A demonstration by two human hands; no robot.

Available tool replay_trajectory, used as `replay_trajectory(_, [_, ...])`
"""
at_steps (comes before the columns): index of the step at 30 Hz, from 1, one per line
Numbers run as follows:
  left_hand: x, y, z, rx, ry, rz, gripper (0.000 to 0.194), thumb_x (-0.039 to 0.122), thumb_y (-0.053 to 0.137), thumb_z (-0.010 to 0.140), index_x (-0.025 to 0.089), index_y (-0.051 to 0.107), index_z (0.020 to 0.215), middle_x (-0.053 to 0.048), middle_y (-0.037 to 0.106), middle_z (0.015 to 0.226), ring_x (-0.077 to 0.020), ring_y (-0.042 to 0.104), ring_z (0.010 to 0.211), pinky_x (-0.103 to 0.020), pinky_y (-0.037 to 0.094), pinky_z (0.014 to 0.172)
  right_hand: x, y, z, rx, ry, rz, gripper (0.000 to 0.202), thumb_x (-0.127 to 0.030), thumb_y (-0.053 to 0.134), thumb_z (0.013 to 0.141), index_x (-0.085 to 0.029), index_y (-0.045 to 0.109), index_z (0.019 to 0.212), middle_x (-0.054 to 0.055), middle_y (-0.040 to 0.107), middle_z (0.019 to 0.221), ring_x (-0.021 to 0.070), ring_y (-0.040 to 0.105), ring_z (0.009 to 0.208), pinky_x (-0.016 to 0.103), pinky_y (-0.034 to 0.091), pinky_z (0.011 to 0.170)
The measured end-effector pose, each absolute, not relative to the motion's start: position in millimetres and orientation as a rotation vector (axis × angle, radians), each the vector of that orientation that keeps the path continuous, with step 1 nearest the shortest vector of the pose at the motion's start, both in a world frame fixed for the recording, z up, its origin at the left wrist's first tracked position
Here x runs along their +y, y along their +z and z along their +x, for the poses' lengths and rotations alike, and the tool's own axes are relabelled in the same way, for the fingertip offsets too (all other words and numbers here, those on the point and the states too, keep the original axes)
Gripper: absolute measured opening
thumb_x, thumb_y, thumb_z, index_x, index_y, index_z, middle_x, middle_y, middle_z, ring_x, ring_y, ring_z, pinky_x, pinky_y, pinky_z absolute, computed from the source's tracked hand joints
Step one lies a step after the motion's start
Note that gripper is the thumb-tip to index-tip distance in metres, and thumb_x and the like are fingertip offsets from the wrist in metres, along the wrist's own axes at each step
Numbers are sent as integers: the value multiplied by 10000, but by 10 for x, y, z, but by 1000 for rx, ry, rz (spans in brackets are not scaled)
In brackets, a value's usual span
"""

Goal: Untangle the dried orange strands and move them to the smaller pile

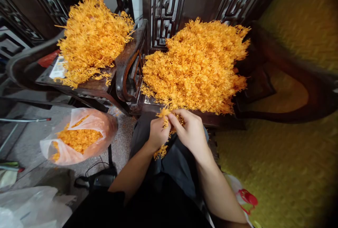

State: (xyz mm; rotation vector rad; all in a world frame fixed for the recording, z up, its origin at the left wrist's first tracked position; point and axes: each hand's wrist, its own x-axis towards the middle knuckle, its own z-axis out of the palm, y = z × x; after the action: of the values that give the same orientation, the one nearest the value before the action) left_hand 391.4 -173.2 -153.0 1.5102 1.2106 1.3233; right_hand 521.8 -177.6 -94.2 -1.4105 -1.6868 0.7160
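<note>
Close together above my lap, both hands are closed around small orange-yellow artificial flower pieces point(164, 113) with thin, frilly strands. My left hand point(159, 132) grips the piece from the left, and strands stick out over its fingers. The thumb and fingers of my right hand point(192, 129) pinch at the same spot, touching the left. More orange strands point(161, 151) hang below my left hand. Just beyond the hands, a large pile of the same flower pieces point(195, 69) covers the seat of a dark carved wooden chair point(239, 113).
A second pile point(95, 38) rests on another carved chair point(130, 59) at the left, beside a white box point(58, 68). On the floor stands an open, pinkish plastic bag point(108, 129) of orange pieces. Clear plastic point(34, 207) lies lower left; a red-capped container point(248, 197) is lower right.
</note>
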Motion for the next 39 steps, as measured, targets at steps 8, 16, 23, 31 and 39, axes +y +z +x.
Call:
replay_trajectory(8, [-1777,-1487,3930,1083,1298,1057,432,536,680,920,159,710,711,39,482,443,-71,400,414,-233,326,493,-1426,-817,5409,-915,601,-1255,308,-484,571,1016,-243,492,842,-27,519,704,107,471,548,226,391,503])
replay_trajectory(16, [-1702,-1552,3911,981,1316,833,428,553,727,891,142,725,775,37,514,457,-43,360,387,-211,269,438,-1278,-650,5506,-845,1075,-1000,338,-467,800,846,-246,665,1064,2,627,862,92,592,604,187,440,419])
replay_trajectory(23, [-1694,-1546,3921,991,1307,829,436,569,710,898,145,719,795,49,493,455,-42,342,383,-217,280,451,-1325,-886,5407,-926,1208,-1152,469,-650,738,853,-197,735,977,-54,391,590,58,343,439,185,197,361])
replay_trajectory(31, [-1739,-1542,3944,1026,1225,992,404,487,698,906,148,685,687,49,446,436,-59,373,419,-232,277,471,-963,-1072,5423,-896,757,-1317,425,-626,700,892,-243,548,788,-70,435,506,79,354,383,222,263,361])
replay_trajectory(39, [-1644,-1593,3960,955,1158,911,400,490,701,897,145,677,696,52,445,432,-56,367,413,-225,273,470,-618,-1192,5531,-797,767,-1231,445,-615,705,891,-239,501,770,-97,402,492,55,349,347,187,269,326])
